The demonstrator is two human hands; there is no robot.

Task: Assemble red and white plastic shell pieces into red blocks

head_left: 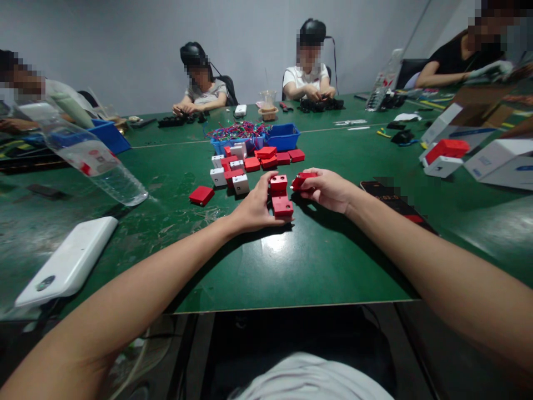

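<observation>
My left hand (257, 204) is closed around a short row of red plastic blocks (282, 206) with small dark holes, held low over the green table. Just to its right, my right hand (327, 189) pinches a separate red block (303, 180) between thumb and fingers. A small gap separates the two held pieces. Beyond my hands lies a pile of similar blocks, among them a white block (240, 184) and a red block (252, 164). One loose red block (202, 195) rests left of the pile.
Blue bins (283, 137) stand behind the pile, one with coloured wires (239, 131). A plastic bottle (97, 158) and a white device (69, 261) are at left. A dark phone (389, 200) lies beside my right forearm, white boxes (506, 161) further right. Several people sit around the table.
</observation>
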